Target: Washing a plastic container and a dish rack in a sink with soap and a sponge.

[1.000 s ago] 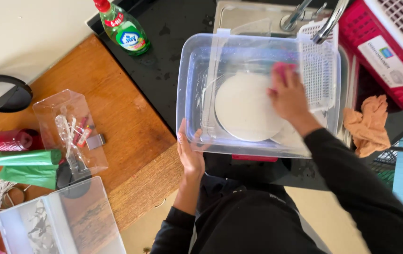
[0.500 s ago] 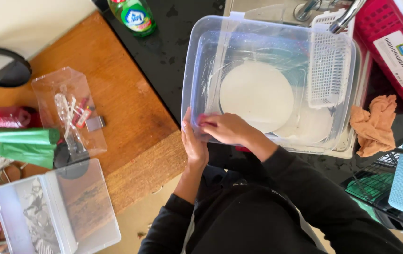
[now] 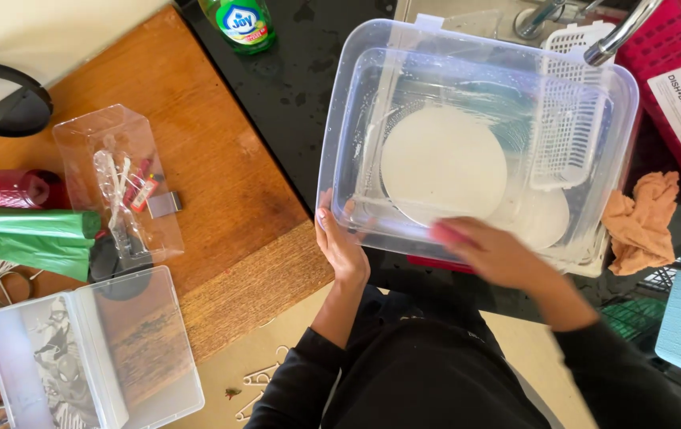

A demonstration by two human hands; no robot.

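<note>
Fingers of the left hand (image 3: 342, 246) are curled over the near left rim of the tub (image 3: 340, 119), the thumb pressed against its outer wall, so the clear plastic is gripped at that corner. Fingers of the right hand (image 3: 491, 253) are blurred; whether they are spread or closed cannot be told, though a pink thing (image 3: 445, 233) is seen at their tips, against the tub's near rim. The tub, rectangular with rounded corners and translucent walls, is set on a black wet counter (image 3: 293, 87) under a metal tap (image 3: 622, 32). Inside it, a round flat white plate (image 3: 442, 163) is lying, with a second pale disc (image 3: 545, 218) partly under it and a white slotted basket (image 3: 569, 127) leaned at the right wall. To the left, a wooden board (image 3: 213, 159) is laid with a clear lidded box (image 3: 94, 357), green rolls (image 3: 30, 238) and a clear bag (image 3: 118, 183). An orange crumpled cloth (image 3: 642, 218) is seen at the right.
</note>
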